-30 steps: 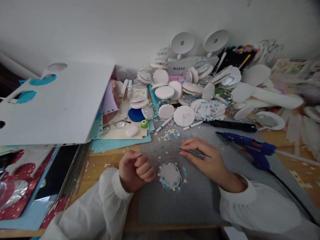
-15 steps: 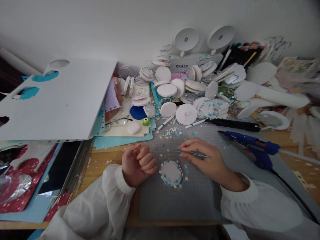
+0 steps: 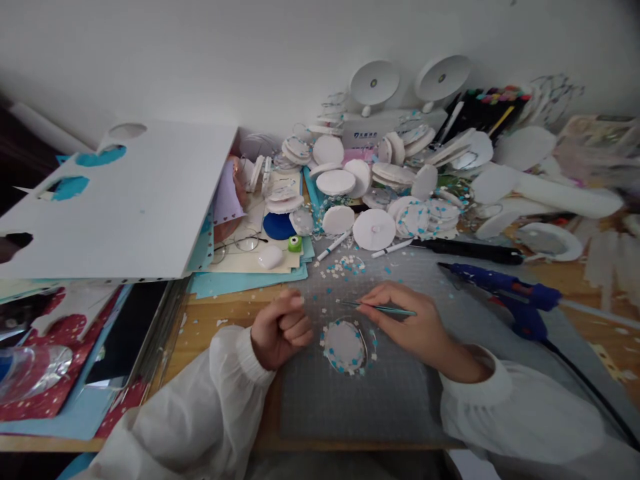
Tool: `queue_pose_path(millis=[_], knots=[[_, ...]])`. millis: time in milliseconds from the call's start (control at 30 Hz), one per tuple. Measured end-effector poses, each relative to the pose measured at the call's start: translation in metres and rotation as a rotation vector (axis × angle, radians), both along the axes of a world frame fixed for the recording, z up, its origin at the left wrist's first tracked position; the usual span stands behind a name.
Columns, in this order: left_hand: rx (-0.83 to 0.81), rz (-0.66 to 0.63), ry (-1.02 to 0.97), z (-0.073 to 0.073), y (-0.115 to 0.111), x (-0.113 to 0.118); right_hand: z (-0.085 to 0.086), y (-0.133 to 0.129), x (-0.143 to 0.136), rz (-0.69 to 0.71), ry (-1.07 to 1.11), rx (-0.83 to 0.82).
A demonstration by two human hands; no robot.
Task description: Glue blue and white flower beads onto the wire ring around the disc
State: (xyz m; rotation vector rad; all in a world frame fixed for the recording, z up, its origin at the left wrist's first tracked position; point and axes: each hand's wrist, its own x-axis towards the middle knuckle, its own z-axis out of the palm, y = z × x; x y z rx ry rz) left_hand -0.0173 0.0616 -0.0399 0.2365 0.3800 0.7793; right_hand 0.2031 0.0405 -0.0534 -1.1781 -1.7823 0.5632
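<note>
My right hand pinches a pair of slim tweezers pointing left, their tips close together above the cutting mat. Whether the tips grip a tiny piece is too small to tell. Just below them lies a white disc ringed by a wire of small blue and white pieces. Left of the disc is my left hand, fingers curled in and thumb against the index finger; anything inside is hidden. Beyond the tweezers, small white and blue pieces are scattered on the mat.
Many white discs and beaded wires are heaped along the back. A blue glue gun with its cord lies at the right. Eyeglasses and a green punch rest on papers at left, beside a large white board.
The tweezers' arms have come together and their tips shifted slightly left and down. My left hand has turned a little, thumb and index now showing on top. The view has shifted slightly.
</note>
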Motion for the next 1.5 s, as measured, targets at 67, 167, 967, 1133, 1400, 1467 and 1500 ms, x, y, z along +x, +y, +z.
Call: queue_pose_path(millis=[67,167,967,1133,1400,1467,1500], knots=[[0.030,-0.013,0.016,-0.001,-0.002,0.000,0.001,0.000,0.000,-0.009,0.000,-0.017],[0.047,-0.018,0.027,-0.001,-0.002,0.001,0.002,-0.001,0.001,-0.014,-0.002,-0.036],[0.239,0.130,0.315,-0.006,0.001,0.014,0.020,-0.005,0.003,-0.136,0.221,-0.054],[0.401,0.064,0.609,-0.013,-0.002,0.014,0.025,-0.012,0.000,-0.066,0.318,-0.113],[0.531,0.052,0.660,-0.012,-0.003,0.012,0.026,-0.015,-0.007,-0.007,0.364,-0.196],[0.513,0.064,0.654,-0.012,-0.003,0.013,0.025,-0.015,-0.008,-0.016,0.368,-0.199],[0.504,0.067,0.659,-0.011,-0.003,0.013,0.025,-0.015,-0.008,-0.020,0.370,-0.201]])
